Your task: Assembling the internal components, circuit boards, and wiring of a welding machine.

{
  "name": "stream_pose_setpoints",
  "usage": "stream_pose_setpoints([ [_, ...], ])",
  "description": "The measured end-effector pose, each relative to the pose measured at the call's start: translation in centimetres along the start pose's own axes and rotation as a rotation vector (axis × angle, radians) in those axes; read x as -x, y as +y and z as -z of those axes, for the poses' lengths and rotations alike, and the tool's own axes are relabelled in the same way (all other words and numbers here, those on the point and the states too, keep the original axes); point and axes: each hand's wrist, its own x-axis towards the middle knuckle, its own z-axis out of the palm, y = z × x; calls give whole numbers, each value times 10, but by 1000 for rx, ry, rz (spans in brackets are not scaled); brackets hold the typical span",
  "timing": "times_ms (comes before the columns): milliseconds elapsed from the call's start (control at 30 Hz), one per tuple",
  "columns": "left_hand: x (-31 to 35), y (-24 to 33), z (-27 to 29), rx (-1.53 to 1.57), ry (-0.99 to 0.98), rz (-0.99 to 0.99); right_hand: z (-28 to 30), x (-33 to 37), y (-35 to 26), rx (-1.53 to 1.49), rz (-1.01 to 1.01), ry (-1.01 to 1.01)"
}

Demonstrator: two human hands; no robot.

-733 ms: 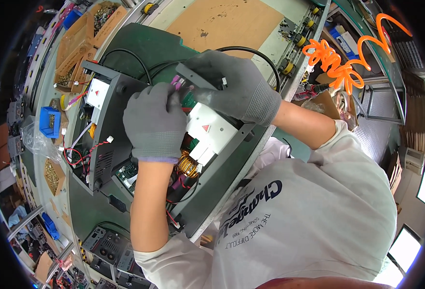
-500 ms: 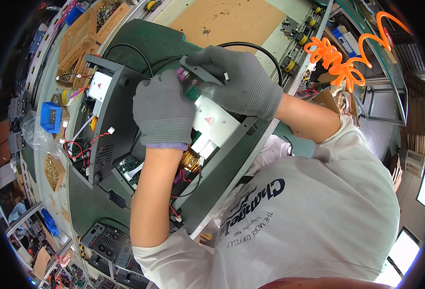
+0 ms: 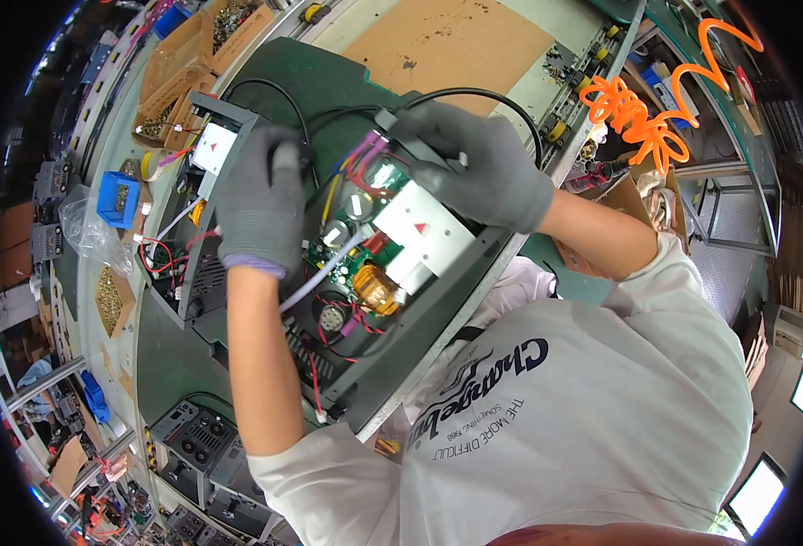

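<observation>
An open dark metal case [image 3: 483, 250] lies on the green mat in front of me. Its circuit board carries a white plate [image 3: 425, 227] with a red triangle, a copper coil [image 3: 376, 289] and round capacitors. Purple, yellow and blue wires run at its far end. My right hand [image 3: 482, 168], in a grey glove, is closed around that end's metal edge, thumb on the near side. My gloved left hand [image 3: 262, 200] is over the gap between this case and a second one [image 3: 208, 287]. Its fingers are curled and partly blurred; whatever they hold is hidden.
Black cable [image 3: 474, 92] loops behind the case. Cardboard boxes [image 3: 169, 68] of small parts, a blue bin [image 3: 117, 199] and a clear plastic bag [image 3: 92, 238] stand at the left. An orange coiled hose [image 3: 638, 123] hangs at the upper right. Other units [image 3: 206, 455] sit at the lower left.
My left hand has moved left, off the circuit board, uncovering capacitors and coloured wires. My right hand keeps its grip on the case's end. The whole view has shifted slightly.
</observation>
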Motion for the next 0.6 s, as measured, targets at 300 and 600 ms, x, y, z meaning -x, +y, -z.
stream_pose_setpoints([
  [300, 69, 36, 0, -235, -335, 95, 37, 48, -6, 88, 235, -71],
  [600, 93, 62, -3, -247, -217, 59, 86, 88, -30, 125, 281, -377],
])
